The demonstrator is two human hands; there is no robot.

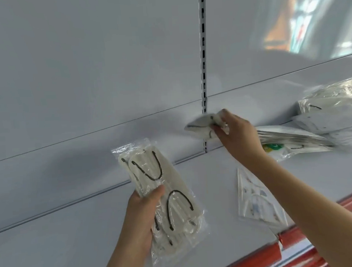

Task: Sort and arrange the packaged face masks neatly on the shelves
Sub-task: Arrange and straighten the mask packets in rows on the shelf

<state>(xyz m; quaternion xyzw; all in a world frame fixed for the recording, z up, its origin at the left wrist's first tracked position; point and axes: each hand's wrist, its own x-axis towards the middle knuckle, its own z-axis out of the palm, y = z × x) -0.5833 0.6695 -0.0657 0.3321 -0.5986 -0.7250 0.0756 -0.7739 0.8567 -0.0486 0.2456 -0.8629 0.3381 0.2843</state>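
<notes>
The left hand point(141, 209) grips a clear pack of white masks point(164, 200) above the grey shelf point(95, 241); the right hand point(236, 132) pinches a blurred mask packet point(201, 124) (near the slotted upright point(203, 49)). A pile of packs point(307, 133) lies far right.

Left hand point(142, 207) and right hand point(235, 129) gripping
</notes>
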